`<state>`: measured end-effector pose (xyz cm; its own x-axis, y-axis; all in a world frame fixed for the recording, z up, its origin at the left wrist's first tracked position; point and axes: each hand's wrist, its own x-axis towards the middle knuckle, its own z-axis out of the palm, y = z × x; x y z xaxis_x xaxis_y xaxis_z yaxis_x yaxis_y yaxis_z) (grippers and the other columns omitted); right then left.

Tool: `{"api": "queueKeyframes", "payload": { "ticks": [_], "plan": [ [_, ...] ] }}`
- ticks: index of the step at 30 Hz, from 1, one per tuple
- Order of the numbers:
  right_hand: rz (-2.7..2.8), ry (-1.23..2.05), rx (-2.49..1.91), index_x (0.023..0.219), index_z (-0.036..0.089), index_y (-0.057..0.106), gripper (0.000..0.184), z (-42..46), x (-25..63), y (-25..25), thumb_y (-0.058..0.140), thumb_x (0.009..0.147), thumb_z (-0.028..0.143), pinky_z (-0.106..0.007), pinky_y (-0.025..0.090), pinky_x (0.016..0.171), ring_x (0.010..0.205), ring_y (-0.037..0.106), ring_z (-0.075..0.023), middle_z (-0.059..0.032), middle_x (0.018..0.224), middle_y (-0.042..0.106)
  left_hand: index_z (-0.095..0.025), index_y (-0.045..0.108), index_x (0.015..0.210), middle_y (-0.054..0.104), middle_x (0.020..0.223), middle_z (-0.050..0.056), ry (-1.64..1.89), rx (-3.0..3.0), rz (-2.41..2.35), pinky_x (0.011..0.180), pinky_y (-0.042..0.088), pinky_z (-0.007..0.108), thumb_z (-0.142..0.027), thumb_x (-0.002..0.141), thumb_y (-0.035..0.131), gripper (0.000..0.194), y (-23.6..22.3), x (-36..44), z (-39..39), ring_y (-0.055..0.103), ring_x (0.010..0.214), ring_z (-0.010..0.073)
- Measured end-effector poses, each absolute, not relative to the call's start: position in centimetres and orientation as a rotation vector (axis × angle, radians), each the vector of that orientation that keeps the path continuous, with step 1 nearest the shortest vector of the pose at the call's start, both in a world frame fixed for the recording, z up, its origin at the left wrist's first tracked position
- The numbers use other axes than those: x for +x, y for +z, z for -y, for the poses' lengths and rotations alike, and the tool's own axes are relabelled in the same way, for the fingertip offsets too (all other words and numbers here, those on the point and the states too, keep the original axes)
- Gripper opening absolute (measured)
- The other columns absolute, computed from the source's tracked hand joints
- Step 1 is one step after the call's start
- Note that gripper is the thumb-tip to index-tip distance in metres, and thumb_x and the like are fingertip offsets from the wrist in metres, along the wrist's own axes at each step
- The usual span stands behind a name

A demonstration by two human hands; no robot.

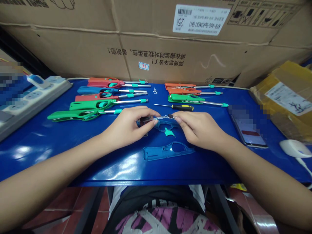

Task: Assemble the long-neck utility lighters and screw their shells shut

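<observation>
My left hand (129,125) is closed, thumb and forefinger pinching a thin white wire (163,117). A dark part, partly hidden, shows inside its grip. My right hand (198,126) is closed too, its fingertips on a small black piece (171,116) where the wire ends. Just under the hands lies a blue lighter shell half (166,126), partly covered by them. A teal trigger (169,132) sits by its near edge. Closer to me, the other blue shell half (158,154) rests with its inner side up.
Green, red and blue long-necked lighters (91,104) lie at the back left; orange and green ones (184,98) at the back right. A screwdriver (182,107) lies beyond my hands. A phone (251,131), taped box (290,97), power strip (31,97) and large carton (85,48) surround them.
</observation>
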<state>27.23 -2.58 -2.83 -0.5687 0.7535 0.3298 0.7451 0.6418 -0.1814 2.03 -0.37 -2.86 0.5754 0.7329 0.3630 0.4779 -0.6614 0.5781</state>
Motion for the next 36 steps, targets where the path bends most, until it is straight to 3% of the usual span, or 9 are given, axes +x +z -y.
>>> {"api": "queueKeyframes", "payload": {
  "ticks": [12,18,22,27,32,36],
  "plan": [
    [2.562,0.076,-1.092,0.109,0.016,0.069,0.03,2.76,27.13,-2.93,0.04,0.103,0.024,-0.033,0.052,0.078,0.097,0.075,-0.0241,-0.0088,0.11,0.078,-0.015,0.075,0.102,0.067,0.085,0.001,0.903,2.38,-0.886,0.069,0.046,0.02,-0.027,0.096,0.065,0.017,-2.72,2.39,0.81,0.061,0.075,0.0103],
    [2.623,0.159,-1.062,0.112,0.014,0.068,0.031,2.98,26.79,-3.1,0.04,0.102,0.022,-0.034,0.052,0.076,0.092,0.075,-0.0248,-0.0114,0.109,0.078,-0.014,0.074,0.091,0.067,0.079,0.0,0.893,2.341,-0.854,0.065,0.046,0.019,-0.027,0.093,0.068,0.014,-3.15,2.59,0.9,0.06,0.071,0.0092],
    [2.647,0.188,-1.043,0.113,0.013,0.067,0.031,3.02,26.81,-3.04,0.039,0.102,0.021,-0.033,0.05,0.074,0.089,0.074,-0.0246,-0.0116,0.106,0.077,-0.015,0.075,0.094,0.068,0.079,0.0,0.906,2.347,-0.83,0.064,0.046,0.018,-0.027,0.093,0.069,0.014,-3.37,2.61,0.82,0.06,0.07,0.0089],
    [2.595,0.302,-1.038,0.115,0.013,0.066,0.032,3.08,26.9,-2.95,0.038,0.104,0.023,-0.031,0.046,0.072,0.086,0.071,-0.0213,-0.0092,0.099,0.076,-0.017,0.076,0.102,0.069,0.081,0.0,0.973,2.379,-0.811,0.064,0.045,0.02,-0.027,0.095,0.067,0.015,-3.3,2.37,0.78,0.059,0.069,0.0095],
    [2.479,0.576,-1.0,0.109,0.015,0.065,0.034,3.07,26.81,-2.89,0.035,0.107,0.032,-0.026,0.04,0.063,0.066,0.058,-0.0127,-0.0018,0.08,0.067,-0.017,0.075,0.098,0.069,0.082,0.001,1.005,2.386,-0.803,0.065,0.046,0.021,-0.025,0.095,0.067,0.012,-2.98,2.39,1.03,0.06,0.071,0.0097],
    [2.469,0.658,-0.995,0.11,0.018,0.062,0.029,3.21,26.67,-2.79,0.038,0.107,0.032,-0.026,0.04,0.068,0.072,0.06,-0.013,-0.0017,0.085,0.067,-0.016,0.075,0.096,0.069,0.081,0.0,1.005,2.393,-0.822,0.066,0.047,0.021,-0.024,0.094,0.067,0.011,-2.87,2.63,1.28,0.06,0.071,0.0095]
  ]
}}
